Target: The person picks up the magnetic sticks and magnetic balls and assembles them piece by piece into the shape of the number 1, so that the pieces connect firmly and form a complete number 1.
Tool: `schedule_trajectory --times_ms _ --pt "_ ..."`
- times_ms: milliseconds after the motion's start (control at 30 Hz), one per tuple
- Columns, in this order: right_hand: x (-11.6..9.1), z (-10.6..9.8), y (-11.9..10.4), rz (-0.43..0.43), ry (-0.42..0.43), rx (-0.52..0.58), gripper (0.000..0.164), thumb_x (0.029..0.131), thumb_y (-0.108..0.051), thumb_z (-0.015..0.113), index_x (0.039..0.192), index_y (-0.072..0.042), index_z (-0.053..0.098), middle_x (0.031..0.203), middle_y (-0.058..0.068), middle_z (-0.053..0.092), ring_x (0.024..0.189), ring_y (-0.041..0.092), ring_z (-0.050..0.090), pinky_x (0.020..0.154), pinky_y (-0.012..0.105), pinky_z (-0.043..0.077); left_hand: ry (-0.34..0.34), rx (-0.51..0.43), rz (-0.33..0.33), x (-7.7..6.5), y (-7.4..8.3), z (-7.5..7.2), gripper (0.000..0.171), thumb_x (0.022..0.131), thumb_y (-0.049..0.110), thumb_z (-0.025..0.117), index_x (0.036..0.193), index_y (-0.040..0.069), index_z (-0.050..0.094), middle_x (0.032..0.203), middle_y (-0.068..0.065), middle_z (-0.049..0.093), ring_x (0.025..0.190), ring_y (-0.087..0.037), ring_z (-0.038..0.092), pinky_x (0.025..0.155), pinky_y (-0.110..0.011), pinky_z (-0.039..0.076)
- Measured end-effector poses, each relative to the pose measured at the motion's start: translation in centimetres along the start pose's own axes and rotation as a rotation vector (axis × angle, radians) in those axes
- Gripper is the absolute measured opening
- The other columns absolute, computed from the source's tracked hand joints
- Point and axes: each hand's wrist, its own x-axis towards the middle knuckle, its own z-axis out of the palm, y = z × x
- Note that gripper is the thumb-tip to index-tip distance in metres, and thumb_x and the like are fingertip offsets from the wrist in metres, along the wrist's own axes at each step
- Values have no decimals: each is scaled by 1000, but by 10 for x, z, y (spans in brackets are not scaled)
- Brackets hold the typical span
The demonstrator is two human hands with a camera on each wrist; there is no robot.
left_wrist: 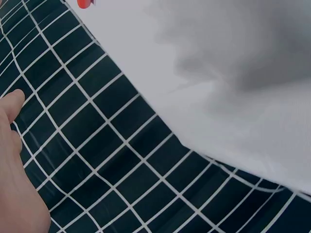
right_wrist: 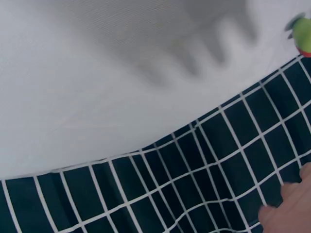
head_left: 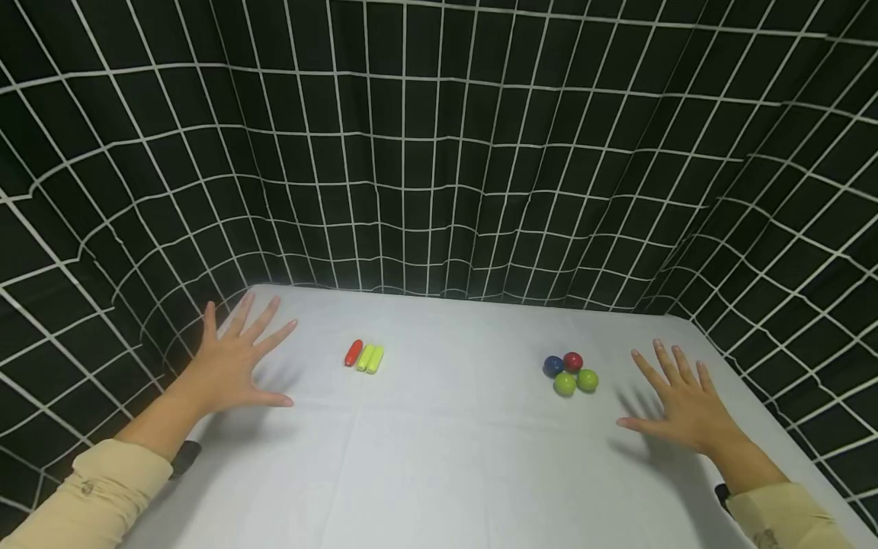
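Observation:
My left hand (head_left: 229, 367) hovers over the left side of the table, fingers straight and spread, holding nothing. To its right lie a short red stick (head_left: 353, 353) and two yellow-green sticks (head_left: 370, 358), side by side. Over the right side, my right hand (head_left: 689, 412) also has its fingers spread wide and holds nothing. Left of it sits a cluster of small glossy balls: a blue ball (head_left: 553, 367), a red ball (head_left: 572, 361) and two green balls (head_left: 565, 383). At the right wrist view's edge, a green ball (right_wrist: 302, 35) shows partly.
A white cloth (head_left: 425, 457) covers the table. Black curtains with a white grid (head_left: 439, 152) stand along its back and both sides, close to each hand. Shadows of the hands fall on the cloth.

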Motion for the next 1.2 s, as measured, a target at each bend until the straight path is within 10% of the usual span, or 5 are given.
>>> schedule_trajectory --times_ms 433,667,800,1000,1200 --pt "29 0 -35 116 -63 247 96 77 -58 65 141 5 31 147 27 28 95 42 61 76 52 49 -72 -214 -72 18 21 10 98 66 66 69 143 15 37 155 -14 17 142 -42 8 108 -65 1" --pt "40 5 -52 236 24 428 71 79 -37 72 130 7 47 100 24 63 55 10 43 49 25 40 -75 -281 -95 34 36 17 85 72 53 72 139 9 43 151 -19 27 136 -44 26 109 -60 16" --pt "46 10 -59 348 20 569 66 81 -35 71 129 5 49 55 0 44 47 8 38 43 23 34 -80 -383 -164 41 46 20 72 75 41 74 133 6 49 147 -20 34 129 -43 37 105 -59 25" --pt "50 19 -72 508 14 688 64 80 -39 71 127 0 53 65 4 47 56 12 40 48 29 38 -110 -557 -272 52 62 29 58 79 32 73 127 5 55 141 -17 45 95 -28 62 76 -41 50" --pt "50 21 -78 563 17 750 64 81 -39 69 129 -1 51 98 20 56 65 14 42 53 25 38 -127 -751 -395 64 75 40 52 79 29 72 125 8 58 95 -13 68 52 -12 45 46 -25 36"
